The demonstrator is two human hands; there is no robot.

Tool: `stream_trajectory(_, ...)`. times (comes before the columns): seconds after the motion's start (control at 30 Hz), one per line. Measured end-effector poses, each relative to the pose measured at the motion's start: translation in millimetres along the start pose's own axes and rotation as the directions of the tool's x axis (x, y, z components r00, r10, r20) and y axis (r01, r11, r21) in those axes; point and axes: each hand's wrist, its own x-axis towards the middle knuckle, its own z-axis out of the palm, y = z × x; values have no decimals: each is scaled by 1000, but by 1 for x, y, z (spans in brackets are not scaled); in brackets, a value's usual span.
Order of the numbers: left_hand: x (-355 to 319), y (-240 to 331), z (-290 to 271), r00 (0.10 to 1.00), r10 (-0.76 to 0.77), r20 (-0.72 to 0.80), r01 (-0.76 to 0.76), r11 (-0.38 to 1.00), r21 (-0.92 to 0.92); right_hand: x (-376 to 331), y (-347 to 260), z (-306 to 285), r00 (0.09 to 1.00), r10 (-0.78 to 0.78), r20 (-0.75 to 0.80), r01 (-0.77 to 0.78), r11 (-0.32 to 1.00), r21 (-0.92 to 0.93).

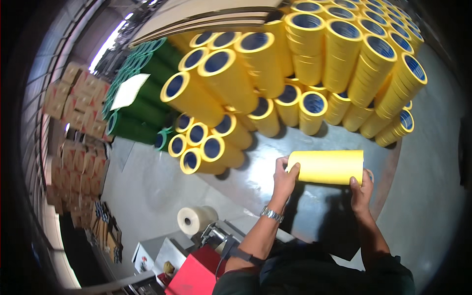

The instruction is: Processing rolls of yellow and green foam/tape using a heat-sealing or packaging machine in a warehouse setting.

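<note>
I hold a long yellow tape roll (327,166) sideways between both hands. My left hand (285,178) grips its left end, with a metal watch on that wrist. My right hand (361,189) supports its right end from below. Just beyond the roll stands a big pile of the same yellow tape rolls (305,64) with blue cores, stacked upright and leaning. Several shorter yellow rolls (206,145) lie at the pile's near left.
Green tape rolls (142,105) with a white sheet (129,89) on top stand left of the yellow pile. Cardboard boxes (73,128) line the far left. A clear film roll (194,220), a small machine and a red box (196,275) sit near my left.
</note>
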Motion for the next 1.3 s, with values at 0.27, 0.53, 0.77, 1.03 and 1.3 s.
stream_trajectory(0.27,-196,92,-226,861,423,-283,-450,892,-36,-53,-151,78,885,22,464,-338,715,612)
stream_trajectory(0.53,-483,36,-363,552,477,-684,-161,866,474,-184,-321,218,411,-377,830,-617,555,558)
stream_trajectory(0.77,-649,-47,-376,310,331,-891,107,919,379,-344,-397,276,-61,-437,897,-612,727,313)
stream_trajectory(1.03,-695,-92,-375,198,148,-969,22,988,155,-415,-414,299,-206,-341,917,-519,832,193)
stream_trajectory(1.3,-694,-91,-386,160,148,-976,250,950,185,-412,-431,310,-246,-335,910,-430,879,207)
